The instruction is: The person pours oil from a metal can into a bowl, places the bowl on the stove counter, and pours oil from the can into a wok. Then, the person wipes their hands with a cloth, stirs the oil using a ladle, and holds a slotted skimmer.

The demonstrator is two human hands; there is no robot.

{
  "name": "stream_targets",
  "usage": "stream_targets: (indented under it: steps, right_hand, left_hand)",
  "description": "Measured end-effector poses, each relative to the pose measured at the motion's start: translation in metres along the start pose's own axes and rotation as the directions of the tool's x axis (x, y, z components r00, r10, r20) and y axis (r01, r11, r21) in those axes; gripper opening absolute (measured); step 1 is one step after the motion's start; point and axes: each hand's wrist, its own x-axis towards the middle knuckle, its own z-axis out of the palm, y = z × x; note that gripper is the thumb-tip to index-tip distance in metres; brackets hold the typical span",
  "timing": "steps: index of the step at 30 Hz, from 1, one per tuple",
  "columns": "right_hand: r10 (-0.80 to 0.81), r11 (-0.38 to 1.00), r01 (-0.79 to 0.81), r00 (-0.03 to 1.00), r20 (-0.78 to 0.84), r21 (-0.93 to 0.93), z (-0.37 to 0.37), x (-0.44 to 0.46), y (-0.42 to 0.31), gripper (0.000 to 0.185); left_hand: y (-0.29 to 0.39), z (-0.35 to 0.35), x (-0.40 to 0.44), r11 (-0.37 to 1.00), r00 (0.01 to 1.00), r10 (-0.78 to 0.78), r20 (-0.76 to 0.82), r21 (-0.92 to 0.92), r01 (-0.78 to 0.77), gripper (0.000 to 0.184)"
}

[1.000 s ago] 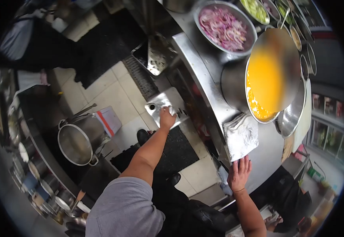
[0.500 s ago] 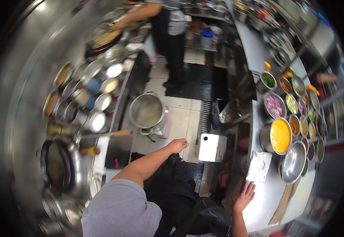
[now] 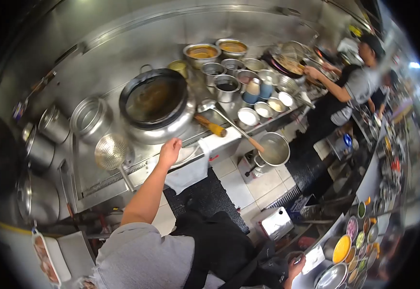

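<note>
The left hand [image 3: 170,151] is hovering near the wok [image 3: 154,98], which is sitting on the stove [image 3: 88,172]; the right hand [image 3: 295,266] is staying near a folded cloth [image 3: 314,259]. Whether either grip is closing around anything, I cannot tell.

Shirt [image 3: 166,262] was plain heather grey, short-sleeved, soft matte knit. Left sleeve [image 3: 123,245] was loose and wide, ended above the elbow, a few soft creases. Left arm [image 3: 145,197] was bare from hem down; left hand [image 3: 170,151] bare too. Black apron [image 3: 214,241] covered the front, dull cloth, wrinkled, edge cutting straight against the grey. Sliver of pale grey showed between black folds at the bottom. More black cloth was bunched on the right side, too dark for detail. Right forearm [image 3: 292,279] was bare, right hand [image 3: 295,267] small and blurry.
</note>
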Motion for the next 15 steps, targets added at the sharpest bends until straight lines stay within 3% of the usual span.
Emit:
stream_targets:
  steps: [2,3,5,7,8,10,11,14,15]
  right_hand:
    - [-0.179,0.953,0.158,0.982,0.058,0.257,0.030,0.035,0.005,0.045]
    - [-0.196,0.905,0.171,0.980,0.025,0.389,0.038,0.044,-0.021,0.036]
    - [-0.214,0.961,0.136,0.916,0.339,0.239,0.052,0.076,-0.054,0.035]
    - [-0.346,0.904,0.129,0.782,0.519,0.409,0.106,0.108,-0.053,0.035]
    - [-0.350,0.904,0.136,0.781,0.517,0.406,0.109,0.108,-0.072,0.035]
    - [-0.033,0.865,-0.364,0.643,0.765,0.344,0.117,0.113,-0.129,0.038]
    - [-0.030,0.788,-0.479,0.599,0.800,0.388,0.110,0.116,-0.158,0.039]
    - [-0.077,0.795,-0.405,0.670,0.738,0.451,0.119,0.118,-0.227,0.040]
    - [-0.101,0.758,-0.448,0.637,0.764,0.474,0.146,0.131,-0.224,0.040]
  left_hand:
    - [-0.012,-0.028,0.013,0.995,0.982,0.092,-0.167,-0.025,-0.098,0.019]
    - [-0.021,-0.035,0.018,0.996,0.981,0.077,-0.177,-0.022,-0.082,0.019]
    - [-0.036,-0.045,0.036,0.980,0.940,0.182,-0.288,-0.022,-0.197,0.014]
    - [-0.043,-0.057,0.047,0.986,0.957,0.165,-0.238,0.030,-0.163,0.015]
    - [-0.046,-0.062,0.053,0.987,0.960,0.158,-0.229,0.041,-0.153,0.016]
    - [-0.059,-0.069,0.068,0.977,0.947,0.211,-0.242,0.069,-0.200,0.018]
    - [-0.065,-0.073,0.078,0.962,0.931,0.270,-0.247,0.105,-0.251,0.019]
    - [-0.076,-0.078,0.102,0.946,0.916,0.305,-0.258,0.191,-0.261,0.020]
    - [-0.078,-0.078,0.110,0.947,0.921,0.298,-0.252,0.197,-0.253,0.021]
